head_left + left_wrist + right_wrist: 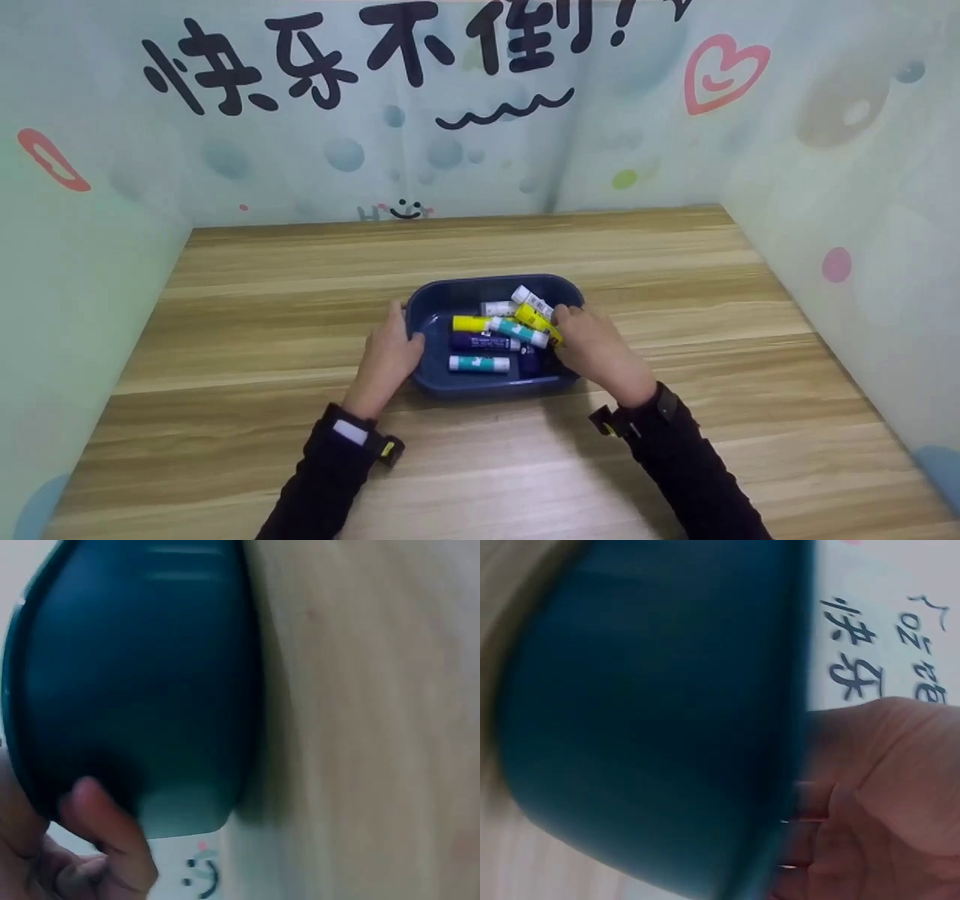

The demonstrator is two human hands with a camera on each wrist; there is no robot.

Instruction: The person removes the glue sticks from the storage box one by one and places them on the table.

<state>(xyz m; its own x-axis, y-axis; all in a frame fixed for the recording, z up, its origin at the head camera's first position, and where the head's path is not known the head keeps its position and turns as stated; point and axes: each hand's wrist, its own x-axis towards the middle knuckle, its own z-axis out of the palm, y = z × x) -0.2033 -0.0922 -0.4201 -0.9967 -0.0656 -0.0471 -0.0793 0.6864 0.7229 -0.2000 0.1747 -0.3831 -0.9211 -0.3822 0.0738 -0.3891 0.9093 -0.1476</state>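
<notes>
A dark blue plastic bin (442,390) stands on the table in the head view. My left hand (391,349) grips its left end, and curled fingers (112,832) show against the outer wall in the left wrist view. My right hand (596,349) reaches over the right end, its fingertips among glue sticks. Near them lie a yellow glue stick (534,316) and a white-capped one (529,298). A teal-and-white glue stick (517,331) lies across the pile; another (479,364) lies in front of a purple one (484,342). The bin wall hides the right fingertips in the right wrist view.
The bin rests on a wood-grain table (300,300). A printed backdrop (300,165) with dark lettering rises behind it, and pale panels stand at left and right. Each wrist carries a dark strap with a small camera.
</notes>
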